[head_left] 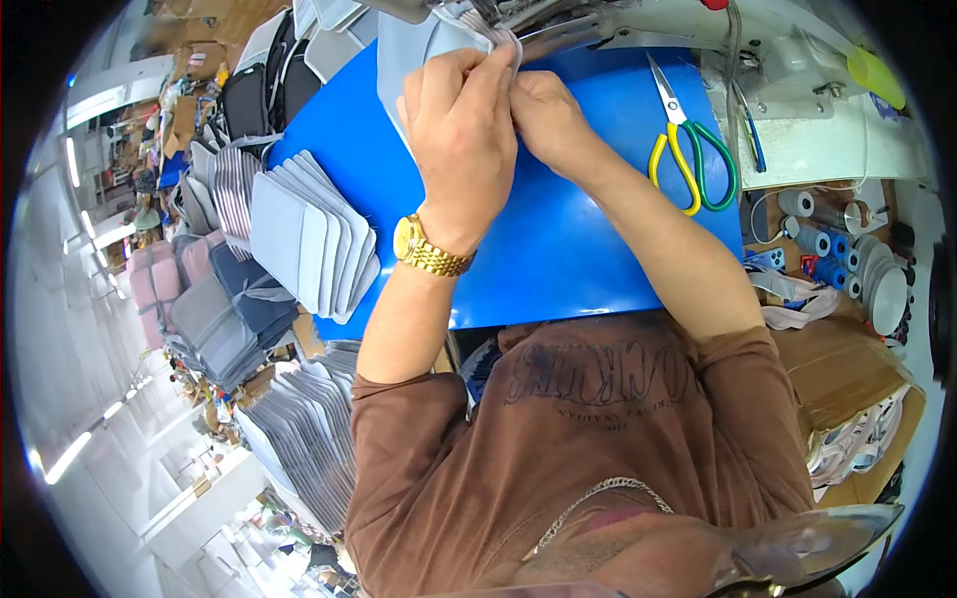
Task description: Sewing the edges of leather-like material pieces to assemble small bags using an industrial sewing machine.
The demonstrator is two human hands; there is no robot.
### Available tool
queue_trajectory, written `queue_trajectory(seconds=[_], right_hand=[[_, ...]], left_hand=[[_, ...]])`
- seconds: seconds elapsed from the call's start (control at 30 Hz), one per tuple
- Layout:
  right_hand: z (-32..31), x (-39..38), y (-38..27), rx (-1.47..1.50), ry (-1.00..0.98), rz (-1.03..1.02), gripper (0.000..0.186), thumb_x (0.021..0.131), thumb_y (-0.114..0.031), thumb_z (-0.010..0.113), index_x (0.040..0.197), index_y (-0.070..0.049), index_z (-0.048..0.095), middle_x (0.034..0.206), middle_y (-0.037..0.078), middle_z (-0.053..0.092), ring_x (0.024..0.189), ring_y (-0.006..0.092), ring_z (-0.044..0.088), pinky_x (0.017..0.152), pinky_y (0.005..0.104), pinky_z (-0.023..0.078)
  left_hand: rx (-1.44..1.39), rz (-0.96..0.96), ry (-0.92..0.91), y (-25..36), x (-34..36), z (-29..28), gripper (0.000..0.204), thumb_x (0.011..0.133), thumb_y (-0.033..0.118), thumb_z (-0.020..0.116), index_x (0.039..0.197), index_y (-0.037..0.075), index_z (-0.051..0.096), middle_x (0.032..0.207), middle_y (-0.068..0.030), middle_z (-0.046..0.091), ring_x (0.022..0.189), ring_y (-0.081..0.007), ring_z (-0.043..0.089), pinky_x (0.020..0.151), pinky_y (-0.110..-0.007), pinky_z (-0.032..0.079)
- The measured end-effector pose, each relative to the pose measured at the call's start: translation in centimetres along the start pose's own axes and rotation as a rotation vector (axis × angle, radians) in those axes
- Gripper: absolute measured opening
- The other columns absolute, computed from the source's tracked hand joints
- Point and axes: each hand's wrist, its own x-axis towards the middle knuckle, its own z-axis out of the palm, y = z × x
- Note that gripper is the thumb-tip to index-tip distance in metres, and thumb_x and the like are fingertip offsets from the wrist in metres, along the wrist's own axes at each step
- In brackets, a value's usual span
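At the top of the blue work surface (588, 249), my two hands meet beside the sewing machine (558, 35). My left hand (464, 135), with a gold watch on its wrist, is closed with fingertips pinching a striped grey fabric strip (483, 28). Against it, my right hand (548, 115) is closed at the same strip's edge, its fingertips partly hidden. A flat light-grey panel (399, 45) lies under and left of my left hand, and I cannot tell whether the strip is joined to it. Scissors (688, 145) with one yellow and one green handle lie slightly open to the right.
Stacked grey panels (309, 234) lie at the left edge of the surface, with another tall stack (304, 439) below. Pink and dark bundles (204, 294) sit further left. Thread spools (822, 239) and a cardboard box (827, 369) with white strips are on the right.
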Motion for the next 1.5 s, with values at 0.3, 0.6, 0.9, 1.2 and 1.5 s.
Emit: queue_trajectory(seconds=[0.3,0.6,0.9,1.2,1.5], right_hand=[[-0.7,-1.9,-5.2,0.036,-0.001,0.068,0.049,0.105,-0.032,0.055,0.073,0.003,0.067,0.062,0.009,0.063,0.060,0.0135,0.060,0.056,0.0362,0.048],[-3.6,-1.7,-9.4,-0.529,-0.019,-0.067,0.030,0.087,-0.024,0.070,0.073,0.001,0.064,0.063,0.017,0.061,0.057,0.0267,0.059,0.059,0.0413,0.048],[-4.4,-8.8,-10.2,-0.370,-0.314,0.110,0.025,0.087,-0.024,0.072,0.087,0.001,0.072,0.067,0.012,0.066,0.062,0.0146,0.064,0.059,0.0357,0.048],[-4.1,-11.1,-9.1,0.034,-0.294,0.093,0.026,0.102,-0.023,0.069,0.093,0.002,0.071,0.074,-0.001,0.064,0.068,0.0053,0.059,0.060,0.0238,0.049],[-3.8,-7.1,-9.1,-0.077,-0.241,0.076,0.033,0.105,-0.027,0.064,0.090,0.001,0.069,0.073,0.000,0.064,0.067,0.0068,0.061,0.061,0.0244,0.049]], left_hand=[[0.017,-0.115,-0.132,1.5,2.3,-1.2,0.021,0.091,0.012,0.072,0.109,0.002,0.076,0.107,-0.0165,0.064,0.097,-0.0342,0.059,0.086,-0.045,0.049],[-0.115,-0.248,-0.252,1.2,3.3,-2.8,0.024,0.093,0.021,0.071,0.109,0.004,0.078,0.117,-0.0192,0.065,0.103,-0.0358,0.063,0.090,-0.044,0.052],[-0.253,-0.241,-0.243,6.9,-3.5,-6.5,0.047,0.083,0.025,0.082,0.124,0.004,0.072,0.139,-0.0273,0.057,0.119,-0.0415,0.059,0.102,-0.047,0.048],[-0.209,-0.136,0.006,7.1,-5.1,-5.1,0.037,0.079,0.023,0.086,0.111,0.008,0.077,0.112,-0.0161,0.065,0.096,-0.0291,0.060,0.078,-0.038,0.050],[-0.241,-0.168,0.045,4.0,-2.0,-3.0,0.025,0.080,0.015,0.085,0.102,0.005,0.078,0.105,-0.0138,0.066,0.089,-0.0262,0.063,0.072,-0.035,0.051]])
